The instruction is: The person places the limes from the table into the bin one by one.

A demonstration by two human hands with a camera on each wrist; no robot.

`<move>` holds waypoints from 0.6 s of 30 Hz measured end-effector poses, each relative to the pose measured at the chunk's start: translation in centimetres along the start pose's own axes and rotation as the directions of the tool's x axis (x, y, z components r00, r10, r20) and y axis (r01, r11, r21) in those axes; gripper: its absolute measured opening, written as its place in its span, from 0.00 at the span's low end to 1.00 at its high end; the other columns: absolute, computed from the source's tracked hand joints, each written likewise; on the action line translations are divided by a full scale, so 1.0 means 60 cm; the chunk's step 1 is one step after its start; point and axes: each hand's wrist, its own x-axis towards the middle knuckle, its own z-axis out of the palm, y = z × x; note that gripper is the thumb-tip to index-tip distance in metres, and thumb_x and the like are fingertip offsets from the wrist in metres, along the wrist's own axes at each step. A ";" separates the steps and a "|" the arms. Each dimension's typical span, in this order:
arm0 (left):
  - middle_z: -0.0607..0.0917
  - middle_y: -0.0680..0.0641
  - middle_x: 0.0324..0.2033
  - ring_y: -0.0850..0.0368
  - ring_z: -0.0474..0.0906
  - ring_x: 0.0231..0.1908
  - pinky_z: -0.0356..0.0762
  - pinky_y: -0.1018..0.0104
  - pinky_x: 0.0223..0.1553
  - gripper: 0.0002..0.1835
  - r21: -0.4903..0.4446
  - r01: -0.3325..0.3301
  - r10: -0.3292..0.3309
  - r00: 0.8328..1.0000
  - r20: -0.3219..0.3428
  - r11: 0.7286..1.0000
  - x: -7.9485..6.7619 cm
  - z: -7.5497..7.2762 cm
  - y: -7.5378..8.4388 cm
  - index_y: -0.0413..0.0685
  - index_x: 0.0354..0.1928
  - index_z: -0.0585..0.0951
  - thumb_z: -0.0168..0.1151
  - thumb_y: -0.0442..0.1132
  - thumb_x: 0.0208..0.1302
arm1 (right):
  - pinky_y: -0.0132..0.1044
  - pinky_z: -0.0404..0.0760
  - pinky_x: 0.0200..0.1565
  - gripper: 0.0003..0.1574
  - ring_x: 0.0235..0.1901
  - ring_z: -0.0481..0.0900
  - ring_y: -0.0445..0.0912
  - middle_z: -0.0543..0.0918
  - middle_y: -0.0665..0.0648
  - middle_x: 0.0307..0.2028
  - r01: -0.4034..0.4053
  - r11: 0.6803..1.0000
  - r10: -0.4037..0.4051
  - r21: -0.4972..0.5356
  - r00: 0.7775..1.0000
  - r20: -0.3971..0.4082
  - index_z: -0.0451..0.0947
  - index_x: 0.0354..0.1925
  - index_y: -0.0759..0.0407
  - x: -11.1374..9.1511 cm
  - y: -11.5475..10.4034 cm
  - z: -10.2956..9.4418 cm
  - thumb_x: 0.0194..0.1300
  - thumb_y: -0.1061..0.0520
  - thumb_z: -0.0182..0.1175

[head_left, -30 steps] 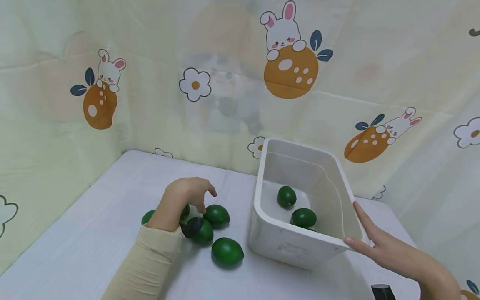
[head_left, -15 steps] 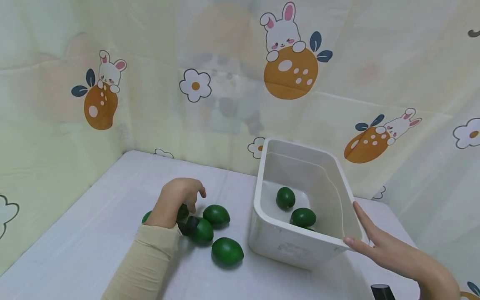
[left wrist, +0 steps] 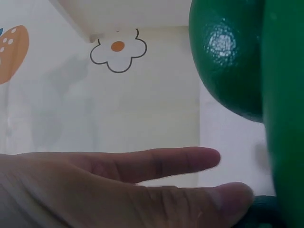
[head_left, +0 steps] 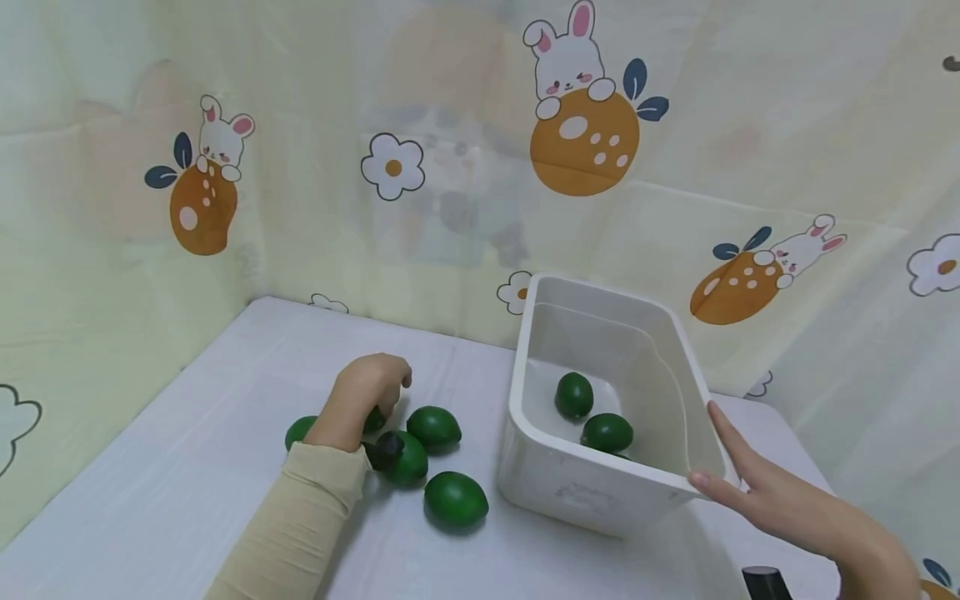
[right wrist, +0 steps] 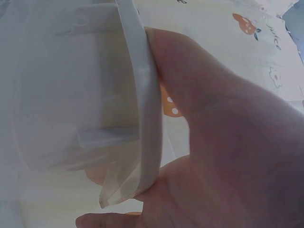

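Several green limes lie on the white-covered table in the head view. My left hand [head_left: 363, 396] reaches palm-down over one lime [head_left: 374, 419], which it partly hides. In the left wrist view the index finger is straight and the thumb [left wrist: 232, 202] lies against a dark green lime [left wrist: 263, 209]. Two larger-looking limes [left wrist: 228, 57] fill the right side there. My right hand [head_left: 780, 500] holds the near right corner of a white plastic bin [head_left: 570, 479], thumb at the front rim, fingers along the right side. Inside the bin sit limes [head_left: 607, 432], a third barely showing.
Beside the left hand are more limes: one left of the wrist [head_left: 300, 431], one to its right [head_left: 433, 427], another nearer [head_left: 456, 500]. A black object [head_left: 765, 582] shows at the bottom edge. A printed curtain [head_left: 450, 167] stands behind the table [head_left: 172, 475].
My left hand has shifted slightly left and back towards the partly hidden lime, and its index finger has drawn in. The right hand and the bin have stayed in place.
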 end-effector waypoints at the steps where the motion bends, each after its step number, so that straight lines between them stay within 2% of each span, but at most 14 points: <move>1: 0.74 0.43 0.61 0.51 0.70 0.52 0.75 0.57 0.47 0.27 0.002 -0.005 0.005 1.000 -0.006 1.000 0.001 0.000 0.001 0.50 0.59 0.76 0.63 0.27 0.56 | 0.78 0.59 0.46 0.54 0.66 0.44 0.70 0.28 0.66 0.74 -0.001 1.000 0.001 0.000 1.000 -0.001 0.14 0.71 0.37 -0.001 -0.001 0.001 0.73 0.47 0.47; 11: 0.74 0.41 0.61 0.51 0.70 0.47 0.74 0.60 0.40 0.28 0.002 -0.025 0.025 0.999 -0.041 1.000 0.005 0.002 0.007 0.49 0.60 0.75 0.64 0.27 0.56 | 0.78 0.62 0.43 0.54 0.64 0.46 0.72 0.31 0.70 0.72 0.012 1.000 -0.012 0.007 1.000 -0.003 0.14 0.71 0.42 -0.002 -0.007 0.003 0.73 0.49 0.47; 18: 0.74 0.40 0.60 0.51 0.71 0.50 0.74 0.56 0.47 0.28 -0.027 -0.064 0.061 0.992 -0.110 0.998 0.011 0.004 0.006 0.48 0.61 0.74 0.64 0.29 0.56 | 0.77 0.65 0.40 0.55 0.63 0.46 0.74 0.30 0.72 0.72 0.013 1.000 -0.013 0.025 1.000 0.012 0.13 0.71 0.41 0.001 -0.004 0.002 0.73 0.49 0.47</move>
